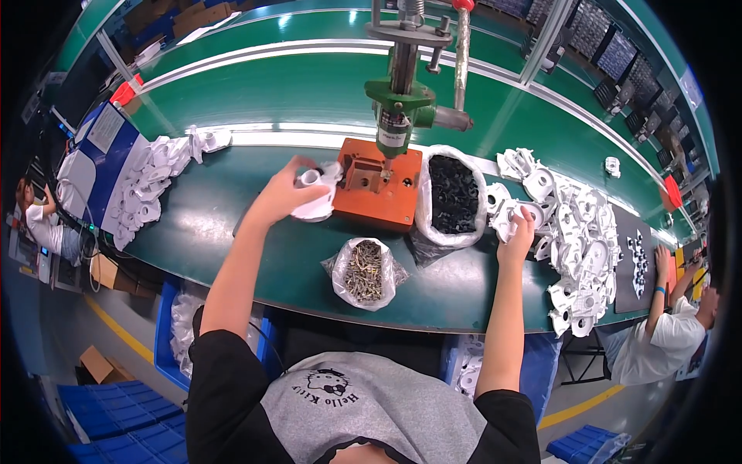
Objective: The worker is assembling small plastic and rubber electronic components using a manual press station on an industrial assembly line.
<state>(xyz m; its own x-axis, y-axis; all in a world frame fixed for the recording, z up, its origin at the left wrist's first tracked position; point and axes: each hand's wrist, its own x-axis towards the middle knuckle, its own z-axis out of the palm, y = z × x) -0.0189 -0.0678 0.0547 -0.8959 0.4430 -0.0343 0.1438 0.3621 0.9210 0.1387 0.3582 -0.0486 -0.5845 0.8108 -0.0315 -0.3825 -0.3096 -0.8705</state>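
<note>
My left hand grips a white plastic part with a raised round collar. It is held just left of the orange fixture block, beneath the green hand-lever press. On the right, my right hand has its fingers closed on another white plastic housing at the near-left edge of a large heap of similar white parts. Between my hands stand a bag of small black parts and, closer to me, a bag of screws.
More white parts are piled at the left beside a blue bin. Behind the green bench runs a green conveyor. A co-worker sits at the right by a dark mat; another person is at the far left.
</note>
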